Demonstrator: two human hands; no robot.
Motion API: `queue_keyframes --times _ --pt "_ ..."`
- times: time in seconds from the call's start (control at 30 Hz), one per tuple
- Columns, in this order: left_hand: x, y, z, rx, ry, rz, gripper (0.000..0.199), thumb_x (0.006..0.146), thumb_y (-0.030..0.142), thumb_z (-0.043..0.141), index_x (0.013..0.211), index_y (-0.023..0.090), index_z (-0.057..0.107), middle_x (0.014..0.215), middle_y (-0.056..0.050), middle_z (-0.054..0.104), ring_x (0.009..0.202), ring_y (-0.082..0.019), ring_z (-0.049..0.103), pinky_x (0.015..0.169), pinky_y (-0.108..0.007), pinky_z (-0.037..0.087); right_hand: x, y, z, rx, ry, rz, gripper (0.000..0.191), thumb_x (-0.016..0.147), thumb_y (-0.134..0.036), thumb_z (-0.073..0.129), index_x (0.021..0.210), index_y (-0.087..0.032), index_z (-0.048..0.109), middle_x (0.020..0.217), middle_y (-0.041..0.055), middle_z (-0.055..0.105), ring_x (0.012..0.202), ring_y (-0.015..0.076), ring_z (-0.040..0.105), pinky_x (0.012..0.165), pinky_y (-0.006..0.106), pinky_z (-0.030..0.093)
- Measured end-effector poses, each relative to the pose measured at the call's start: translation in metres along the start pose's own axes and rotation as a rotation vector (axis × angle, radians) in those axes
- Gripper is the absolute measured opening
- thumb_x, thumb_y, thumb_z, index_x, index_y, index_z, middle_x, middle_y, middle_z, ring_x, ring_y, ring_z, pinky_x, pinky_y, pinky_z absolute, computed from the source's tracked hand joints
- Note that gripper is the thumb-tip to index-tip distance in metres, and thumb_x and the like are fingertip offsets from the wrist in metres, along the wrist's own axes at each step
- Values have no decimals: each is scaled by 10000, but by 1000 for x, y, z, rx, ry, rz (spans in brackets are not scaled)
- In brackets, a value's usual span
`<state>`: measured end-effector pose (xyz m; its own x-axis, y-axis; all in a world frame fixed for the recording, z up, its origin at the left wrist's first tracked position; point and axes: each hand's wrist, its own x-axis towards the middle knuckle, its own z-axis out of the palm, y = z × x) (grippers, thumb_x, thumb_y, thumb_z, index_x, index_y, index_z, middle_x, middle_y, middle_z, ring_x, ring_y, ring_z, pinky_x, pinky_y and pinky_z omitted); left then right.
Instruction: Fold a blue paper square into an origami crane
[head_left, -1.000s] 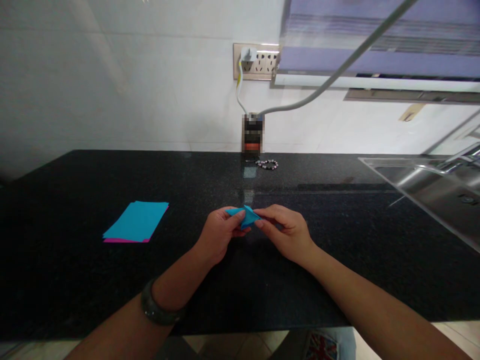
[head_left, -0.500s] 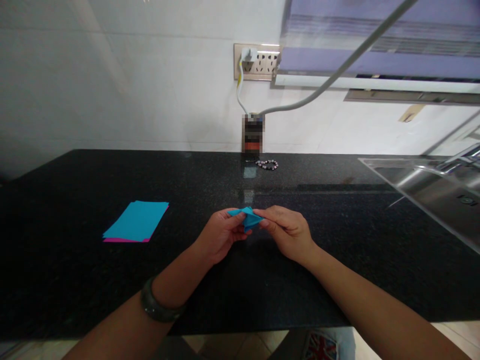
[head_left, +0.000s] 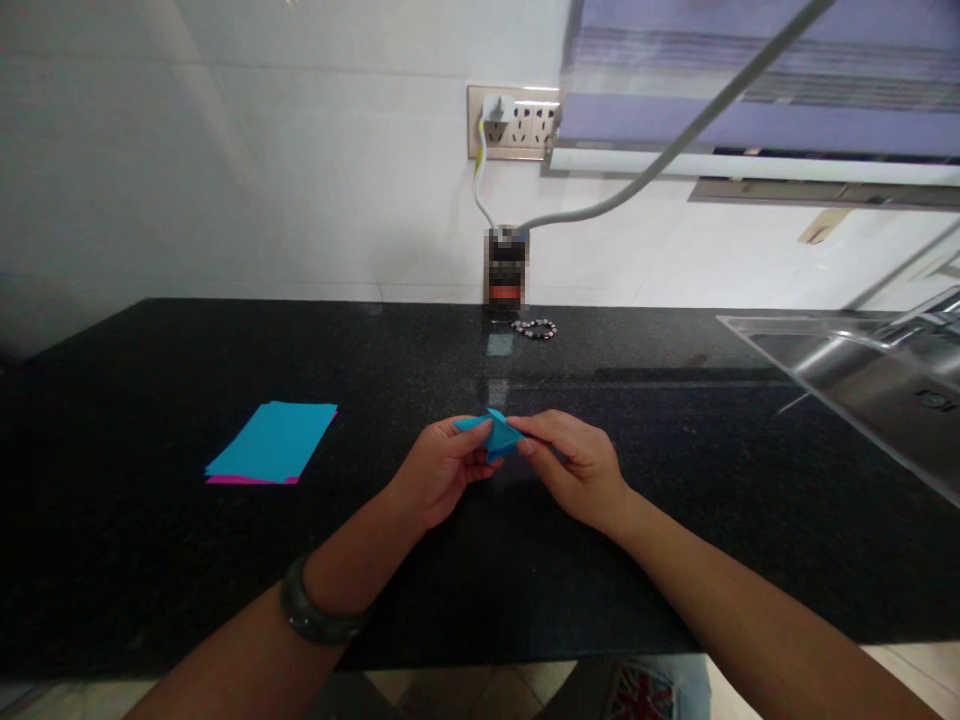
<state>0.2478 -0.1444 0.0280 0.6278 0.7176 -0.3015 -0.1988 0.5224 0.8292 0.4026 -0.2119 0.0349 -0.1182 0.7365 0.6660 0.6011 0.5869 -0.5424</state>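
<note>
Blue folded paper (head_left: 504,436): one piece, small, matt, sharp-cornered, with several layers and creases showing. I find it between my two hands over the worktop (head_left: 480,570), about midway between the back and front edges; whether anything rests on the surface I cannot tell.

Left hand (head_left: 439,465): thumb flat on top of the paper, fingers beneath, a closed hold on its left part.

Right hand (head_left: 576,458): thumb and forefinger in a narrow pinch at the paper's right tip.

Handling, as I judge it: very light, crisp along the folds, softer across single layers, hardly slippery, easily creased or torn. Best held by the thick layered middle, with loose corners taken only between fingertips.

Stack of paper (head_left: 274,440): flat sheets, blue on top, pink peeping out at the front and right, lying towards the worktop's left edge.

Worktop: dark, speckled, polished stone, by its look.

Bead bracelet (head_left: 535,329): round beads in a loop, near the back edge.

Sink (head_left: 757,350): brushed metal, set into the right end.

Bangle (head_left: 319,608): smooth, dark, rounded, on my left forearm.
</note>
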Motion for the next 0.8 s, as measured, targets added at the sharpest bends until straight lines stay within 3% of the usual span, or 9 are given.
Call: queue_keyframes --times 0.6,0.7,0.8 --pt "0 0 2 29 89 61 140 705 238 627 785 125 603 650 -1 612 519 -66 566 499 -167 468 0 1 1 -109 44 -76 246 782 -131 508 1010 -184 585 784 48 639 691 127 578 625 264 455" --pt "0 -1 1 57 101 101 154 698 258 632 767 124 600 626 5 605 522 -70 564 507 -176 466 0 0 0 -106 58 -36 229 774 -125 498 971 -183 599 760 40 631 675 127 571 623 264 450" --pt "-1 -2 0 106 136 144 182 677 272 652 766 124 594 621 1 616 536 -83 574 506 -184 461 -1 4 2 -84 112 108 199 749 -108 498 899 -175 611 736 33 609 650 126 557 600 257 445"
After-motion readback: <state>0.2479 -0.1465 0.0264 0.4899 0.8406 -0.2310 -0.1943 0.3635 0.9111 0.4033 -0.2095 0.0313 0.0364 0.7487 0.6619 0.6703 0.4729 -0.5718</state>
